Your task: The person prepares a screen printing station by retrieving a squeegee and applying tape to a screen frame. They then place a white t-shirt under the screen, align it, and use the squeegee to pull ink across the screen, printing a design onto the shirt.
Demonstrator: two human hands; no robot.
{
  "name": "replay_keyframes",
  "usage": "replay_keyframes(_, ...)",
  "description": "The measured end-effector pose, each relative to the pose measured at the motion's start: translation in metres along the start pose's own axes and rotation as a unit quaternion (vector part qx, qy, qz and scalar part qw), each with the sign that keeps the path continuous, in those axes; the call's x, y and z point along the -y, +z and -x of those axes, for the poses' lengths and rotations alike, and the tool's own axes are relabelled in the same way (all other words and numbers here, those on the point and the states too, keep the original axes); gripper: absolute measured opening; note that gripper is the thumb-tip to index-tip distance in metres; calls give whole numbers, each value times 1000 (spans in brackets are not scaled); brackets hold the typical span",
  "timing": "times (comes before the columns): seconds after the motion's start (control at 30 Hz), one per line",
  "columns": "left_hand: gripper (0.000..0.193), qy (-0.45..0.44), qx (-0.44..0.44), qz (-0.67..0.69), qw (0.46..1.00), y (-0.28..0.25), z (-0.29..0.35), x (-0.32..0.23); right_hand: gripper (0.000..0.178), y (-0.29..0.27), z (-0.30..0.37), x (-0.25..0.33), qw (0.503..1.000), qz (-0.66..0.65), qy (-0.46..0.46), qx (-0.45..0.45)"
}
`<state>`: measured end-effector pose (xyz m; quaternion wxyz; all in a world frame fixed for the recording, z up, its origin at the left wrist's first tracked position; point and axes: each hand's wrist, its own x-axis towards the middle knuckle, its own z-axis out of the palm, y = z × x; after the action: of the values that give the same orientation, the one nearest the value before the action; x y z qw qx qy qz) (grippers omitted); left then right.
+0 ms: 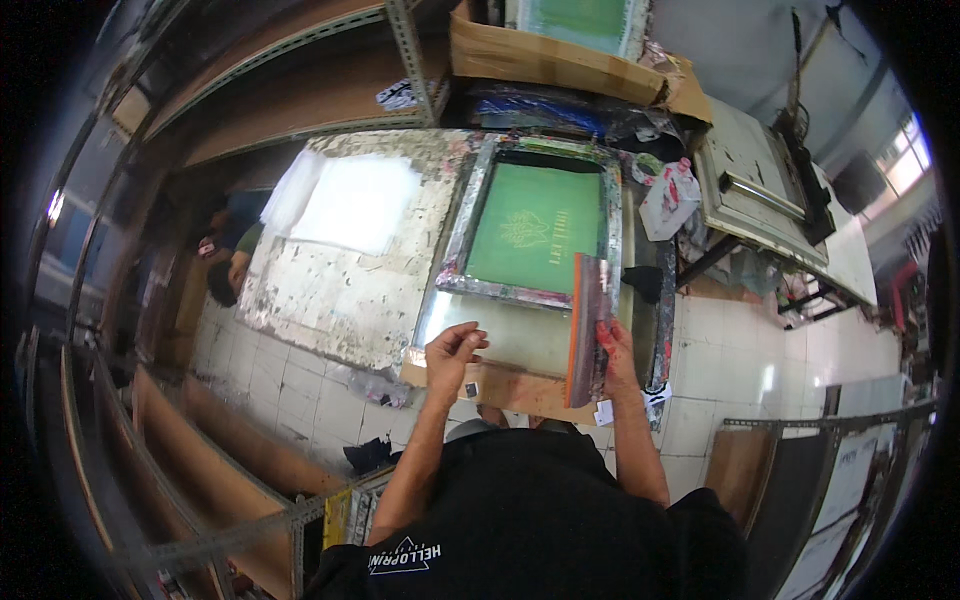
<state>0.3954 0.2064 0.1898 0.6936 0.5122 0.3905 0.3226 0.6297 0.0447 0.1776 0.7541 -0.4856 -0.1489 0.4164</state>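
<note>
My right hand [618,358] is wrapped around a long squeegee [592,325] with an orange edge, held upright at the screen's near right corner. Reddish stains mark the fingers. My left hand [455,352] hovers at the near left, its fingers loosely bent and apart, with nothing seen in them. Beyond both hands lies a framed printing screen [490,215] with green mesh and a pale yellowish design. The frame is smeared with ink. Under its near side shows a pale, shiny board [500,330].
White sheets [355,205] lie on the stained worktable [310,300] to the left. A white jug [671,200] and a dark cloth [643,283] sit right of the screen. Metal shelving [290,90] rises at the far left. A flat press-like machine [755,185] stands right. Another person [235,262] is beyond the table's left edge.
</note>
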Motion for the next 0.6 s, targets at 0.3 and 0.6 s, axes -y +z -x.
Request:
replay_keyframes(0.3,64,-65,-100,-104,987,-67,-97,25,33,-71,29,6,924,22,-115,-363)
replay_keyframes(0.6,73,-97,44,-81,991,-76,-143,26,31,-97,38,3,884,150,-120,-427)
